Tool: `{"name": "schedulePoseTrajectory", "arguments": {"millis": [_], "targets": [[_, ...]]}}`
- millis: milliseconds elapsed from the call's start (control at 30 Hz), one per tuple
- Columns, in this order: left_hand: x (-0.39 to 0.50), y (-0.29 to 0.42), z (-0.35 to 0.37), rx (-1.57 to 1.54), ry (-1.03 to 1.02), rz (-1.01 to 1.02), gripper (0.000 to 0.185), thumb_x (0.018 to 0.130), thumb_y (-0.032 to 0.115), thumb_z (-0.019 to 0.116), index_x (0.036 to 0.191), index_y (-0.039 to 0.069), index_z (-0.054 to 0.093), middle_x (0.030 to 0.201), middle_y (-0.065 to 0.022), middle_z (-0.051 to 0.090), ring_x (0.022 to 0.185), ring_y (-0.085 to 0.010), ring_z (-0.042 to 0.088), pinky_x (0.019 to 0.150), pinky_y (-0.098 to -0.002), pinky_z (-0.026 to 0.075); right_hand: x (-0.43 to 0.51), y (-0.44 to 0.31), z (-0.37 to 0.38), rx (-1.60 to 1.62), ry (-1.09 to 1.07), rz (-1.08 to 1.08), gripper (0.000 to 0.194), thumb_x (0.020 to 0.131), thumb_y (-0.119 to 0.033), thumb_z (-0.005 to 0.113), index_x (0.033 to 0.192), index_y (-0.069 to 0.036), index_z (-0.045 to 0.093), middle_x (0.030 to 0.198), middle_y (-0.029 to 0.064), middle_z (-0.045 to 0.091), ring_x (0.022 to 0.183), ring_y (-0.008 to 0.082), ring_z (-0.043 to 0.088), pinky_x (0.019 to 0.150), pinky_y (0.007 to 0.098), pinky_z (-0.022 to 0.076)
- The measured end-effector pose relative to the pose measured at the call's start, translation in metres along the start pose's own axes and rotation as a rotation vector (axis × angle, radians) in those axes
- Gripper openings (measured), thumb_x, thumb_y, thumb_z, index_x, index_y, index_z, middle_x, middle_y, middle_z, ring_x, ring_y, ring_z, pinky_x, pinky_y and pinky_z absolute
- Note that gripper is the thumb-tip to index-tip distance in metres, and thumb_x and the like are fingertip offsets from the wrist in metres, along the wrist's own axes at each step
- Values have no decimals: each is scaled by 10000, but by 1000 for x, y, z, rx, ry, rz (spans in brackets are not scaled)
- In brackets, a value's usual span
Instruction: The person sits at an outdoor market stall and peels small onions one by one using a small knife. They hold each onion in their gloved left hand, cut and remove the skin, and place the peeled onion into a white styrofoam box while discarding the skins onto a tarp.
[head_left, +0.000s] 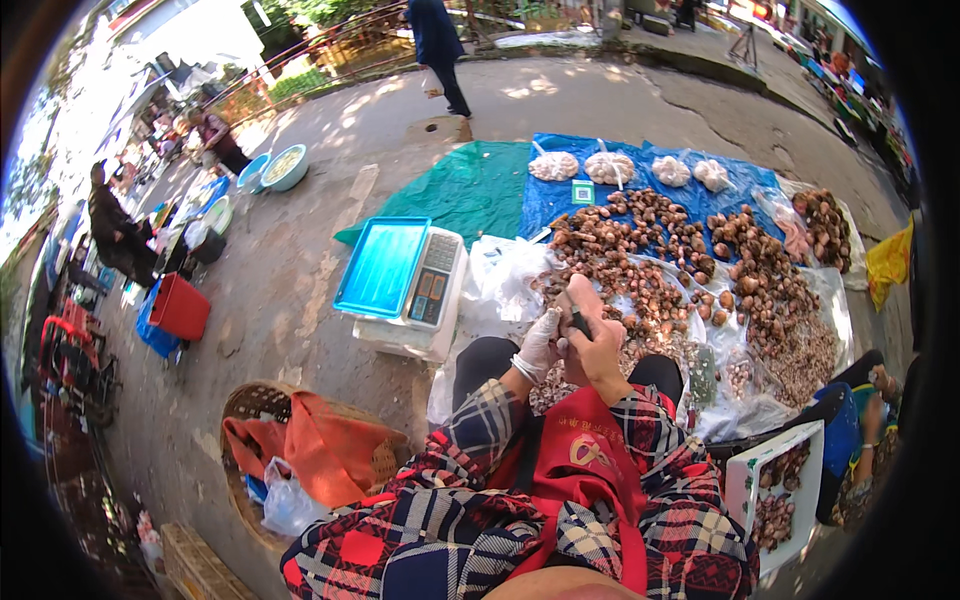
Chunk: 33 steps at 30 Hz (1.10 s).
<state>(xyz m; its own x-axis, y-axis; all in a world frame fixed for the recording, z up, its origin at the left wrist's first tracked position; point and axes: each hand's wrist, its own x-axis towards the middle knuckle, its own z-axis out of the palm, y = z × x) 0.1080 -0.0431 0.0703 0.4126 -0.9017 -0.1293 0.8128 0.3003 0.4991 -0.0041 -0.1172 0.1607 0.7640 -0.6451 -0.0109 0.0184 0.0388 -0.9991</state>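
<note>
My right hand (598, 349) is closed around the dark handle of a small knife (579, 321), its blade pointing up and away. Close against it, my left hand (537, 351) wears a white glove with the fingers curled. Whether something small sits between the two hands is too hidden to tell. Just beyond them, between my knees, is a pink item (586, 295), partly covered by the right hand. Brown taro-like corms (600, 238) lie heaped in front, with peel scraps (637, 352) scattered nearer to me. White plastic bags (510, 274) lie left of the heap.
A scale with a blue tray (384, 262) stands on a white box (401, 341) at my left. Behind it is a wicker basket (251, 405) with orange cloth. Bagged pale corms (553, 166) sit on a blue tarp (637, 146). A foam box (806, 517) stands right.
</note>
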Motion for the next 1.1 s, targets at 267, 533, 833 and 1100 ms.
{"name": "schedulePoseTrajectory", "arguments": {"millis": [267, 533, 833, 1100], "targets": [[-47, -1, 60, 196, 72, 107, 239, 837, 116, 691, 1033, 118, 556, 796, 62, 560, 572, -30, 470, 466, -182, 335, -10, 36, -69, 65, 165, 58, 89, 905, -132, 599, 875, -50, 617, 664, -49, 537, 517, 41, 469, 444, 209, 356], [-53, 3, 64, 320, -120, -84, 233, 810, 237, 698, 983, 139, 577, 725, 90, 521, 530, -9, 398, 447, -171, 267, -32, 42, -92, 770, 68, 378, 359, 986, -188, 435, 1306, -37, 490, 1155, 73, 581, 1011, 201, 577, 890, 344, 474], [-25, -11, 55, 411, 156, -187, 274, 864, 180, 629, 1116, 79, 590, 966, -21, 634, 791, -137, 631, 595, -238, 513, -21, 35, -110, 675, 153, 249, 286, 887, -50, 560, 1169, -1, 568, 1060, 106, 633, 963, 197, 618, 865, 314, 498], [-25, -25, 71, 698, 204, -30, 133, 834, 147, 697, 920, 76, 624, 633, 56, 517, 445, -37, 415, 404, -190, 313, -30, 11, -122, 293, 308, 68, 253, 858, 11, 590, 1110, 15, 611, 978, 69, 654, 851, 122, 612, 783, 230, 495]]}}
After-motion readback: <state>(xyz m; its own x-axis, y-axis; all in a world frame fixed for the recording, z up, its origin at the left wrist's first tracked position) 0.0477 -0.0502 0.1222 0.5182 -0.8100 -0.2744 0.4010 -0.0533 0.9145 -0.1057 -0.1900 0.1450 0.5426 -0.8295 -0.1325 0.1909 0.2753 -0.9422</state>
